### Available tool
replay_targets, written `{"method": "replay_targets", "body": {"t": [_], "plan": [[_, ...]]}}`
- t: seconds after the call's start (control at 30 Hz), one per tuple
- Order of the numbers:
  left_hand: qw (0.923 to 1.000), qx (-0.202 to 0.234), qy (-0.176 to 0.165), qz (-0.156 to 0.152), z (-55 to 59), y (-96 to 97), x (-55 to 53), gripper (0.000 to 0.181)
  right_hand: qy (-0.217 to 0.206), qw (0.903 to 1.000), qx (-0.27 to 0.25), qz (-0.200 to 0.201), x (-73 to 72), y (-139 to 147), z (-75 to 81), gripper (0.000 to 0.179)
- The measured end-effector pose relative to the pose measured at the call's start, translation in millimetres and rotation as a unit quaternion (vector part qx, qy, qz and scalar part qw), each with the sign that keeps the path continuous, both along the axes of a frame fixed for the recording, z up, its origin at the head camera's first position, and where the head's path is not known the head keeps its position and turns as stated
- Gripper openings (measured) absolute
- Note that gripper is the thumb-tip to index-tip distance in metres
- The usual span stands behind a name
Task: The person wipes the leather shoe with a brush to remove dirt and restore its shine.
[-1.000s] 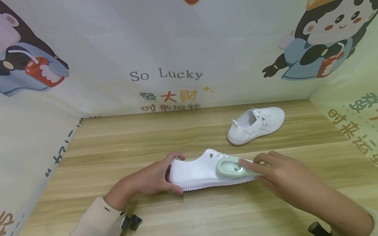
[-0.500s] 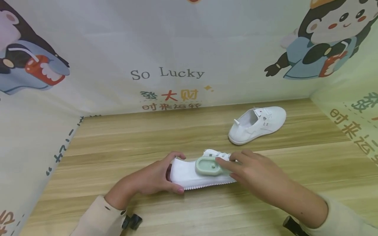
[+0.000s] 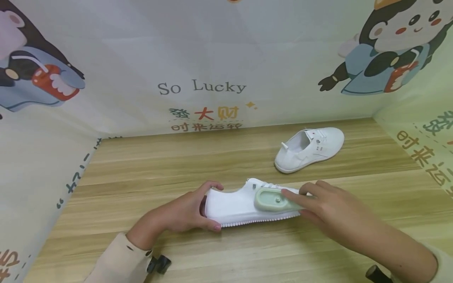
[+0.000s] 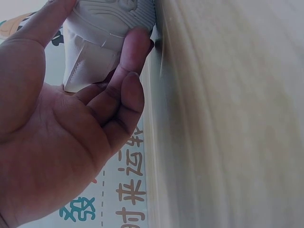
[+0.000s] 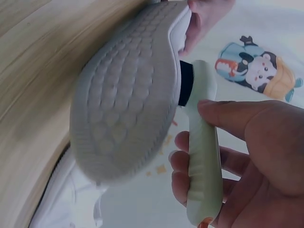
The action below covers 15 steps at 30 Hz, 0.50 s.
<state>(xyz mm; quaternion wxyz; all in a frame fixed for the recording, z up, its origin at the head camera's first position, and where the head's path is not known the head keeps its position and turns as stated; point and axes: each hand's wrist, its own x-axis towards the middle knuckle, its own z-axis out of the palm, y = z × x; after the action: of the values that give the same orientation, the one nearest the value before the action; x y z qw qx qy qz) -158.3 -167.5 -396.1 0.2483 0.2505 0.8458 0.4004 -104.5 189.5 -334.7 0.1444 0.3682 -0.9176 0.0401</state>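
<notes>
A white lace-up shoe [image 3: 228, 204] lies tipped on its side, toe to the right. My left hand [image 3: 184, 210] grips it by the heel, thumb at the sole edge. In the left wrist view, fingers curl around the heel [image 4: 102, 28]. My right hand [image 3: 336, 212] holds a pale green scrub brush [image 3: 270, 199] by its handle, index finger stretched along the head. The brush head overlaps the shoe's side below the laces. In the right wrist view, dark bristles [image 5: 186, 83] meet the shoe's upper, and the textured sole [image 5: 126, 85] faces the camera.
A second white shoe [image 3: 308, 151] stands upright behind on the wood-patterned surface [image 3: 170, 161], toe pointing right. Pale printed sheets form walls at the back [image 3: 205, 47], left and right. A black device [image 3: 159, 264] is on the left wrist, another [image 3: 378, 274] on the right.
My right hand slid the brush left toward the heel, then back right toward the toe. My left hand and the gripped shoe stay almost in place.
</notes>
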Motion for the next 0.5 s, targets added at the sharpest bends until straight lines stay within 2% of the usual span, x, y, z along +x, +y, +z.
{"method": "replay_targets", "body": {"t": [0.23, 0.5], "plan": [[1.0, 0.001, 0.001, 0.003, 0.5, 0.2, 0.3, 0.091, -0.008, 0.9998, -0.004, -0.017, 6.6, 25.6, 6.7, 0.064], [1.0, 0.002, 0.0, -0.001, -0.1, 1.1, 0.5, 0.091, -0.011, 0.9999, 0.001, -0.011, 11.8, 37.7, 9.4, 0.067]]}}
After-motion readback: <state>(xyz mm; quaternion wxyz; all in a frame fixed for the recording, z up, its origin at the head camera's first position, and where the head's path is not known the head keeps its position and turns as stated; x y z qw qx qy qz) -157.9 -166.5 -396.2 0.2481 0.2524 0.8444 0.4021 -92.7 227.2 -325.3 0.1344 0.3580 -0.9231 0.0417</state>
